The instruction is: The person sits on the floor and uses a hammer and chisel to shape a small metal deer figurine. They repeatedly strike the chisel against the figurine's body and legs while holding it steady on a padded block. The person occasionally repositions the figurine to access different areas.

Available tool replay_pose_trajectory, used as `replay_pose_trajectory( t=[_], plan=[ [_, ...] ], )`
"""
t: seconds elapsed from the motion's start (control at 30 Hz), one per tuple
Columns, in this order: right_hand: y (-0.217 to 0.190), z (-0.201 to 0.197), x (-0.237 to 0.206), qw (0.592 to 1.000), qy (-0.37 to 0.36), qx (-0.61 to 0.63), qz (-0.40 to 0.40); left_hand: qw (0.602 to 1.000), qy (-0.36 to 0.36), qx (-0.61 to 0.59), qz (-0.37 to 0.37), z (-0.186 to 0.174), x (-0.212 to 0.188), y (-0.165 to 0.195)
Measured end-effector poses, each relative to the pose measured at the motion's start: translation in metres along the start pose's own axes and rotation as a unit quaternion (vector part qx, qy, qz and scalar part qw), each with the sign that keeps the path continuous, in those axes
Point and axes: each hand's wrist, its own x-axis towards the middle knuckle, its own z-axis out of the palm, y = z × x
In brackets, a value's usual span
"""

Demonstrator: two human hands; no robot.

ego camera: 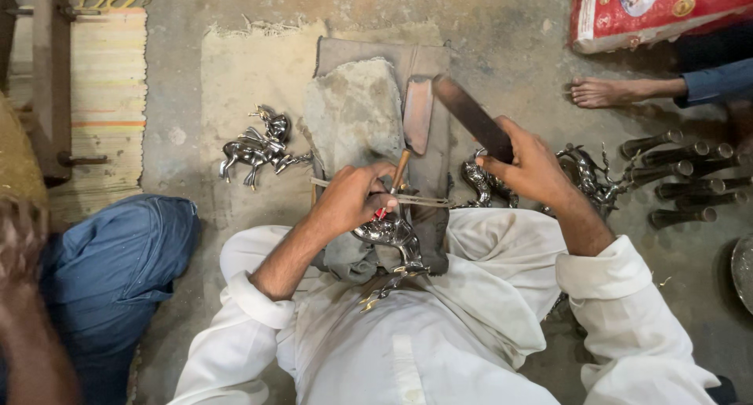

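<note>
A shiny metal animal figurine (pixel 390 240) is held down on a grey cloth-covered block (pixel 357 123) in the lap of a person in white clothing. The left hand (pixel 353 197) is closed over the figurine's upper part, its fingers (pixel 382 187) curled round the metal and also round a thin chisel-like tool with a wooden handle (pixel 401 168) that rises slantwise away from the body. The right hand (pixel 529 166) is raised beside it, shut round a flat dark metal bar (pixel 471 115) whose long axis runs up and to the left, so that its far end hangs above and just to the right of the tool's top. The figurine's long axis runs from the left fingers toward the body, its legs pointing at the lap. The left hand is the nearer one, being on the piece itself; the right hand stands apart from it, off to the right.

One finished figurine (pixel 259 146) is seen lying on the floor to the left of the block, well apart from both hands. At least two more figurines (pixel 584 177) are heaped to the right, partly hidden behind the right wrist, so an exact count cannot be given. About six dark metal tubes (pixel 674 170) lie farther right. Another person's bare foot (pixel 600 91) and a blue-clad knee (pixel 118 256) are also in view.
</note>
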Motion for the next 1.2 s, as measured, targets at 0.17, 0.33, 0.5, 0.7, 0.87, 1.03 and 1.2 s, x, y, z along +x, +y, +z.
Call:
replay_pose_trajectory(
  t=[0.17,0.33,0.5,0.7,0.87,1.03,1.2],
  plan=[
    [-0.006,-0.001,0.011,0.999,-0.002,-0.011,-0.045,0.998,-0.006,0.022,-0.057,0.001,-0.001,-0.002],
    [-0.014,-0.006,0.017,0.978,-0.077,-0.164,-0.1,0.999,0.023,0.013,-0.036,0.003,-0.005,-0.002],
    [-0.025,-0.007,0.028,0.964,-0.129,-0.188,-0.133,0.995,0.048,0.007,-0.082,0.008,-0.011,-0.002],
    [-0.036,-0.009,0.045,0.982,-0.07,-0.16,-0.071,0.992,0.076,0.01,-0.101,0.016,-0.015,-0.001],
    [-0.042,-0.004,0.046,0.946,-0.119,-0.266,-0.142,0.989,0.083,-0.005,-0.126,0.02,-0.021,0.001],
    [-0.045,-0.006,0.051,0.953,-0.144,-0.236,-0.126,0.983,0.102,-0.01,-0.152,0.025,-0.027,0.003],
    [-0.045,-0.009,0.053,0.97,-0.084,-0.204,-0.099,0.976,0.097,-0.043,-0.192,0.029,-0.033,0.004]
  ],
)
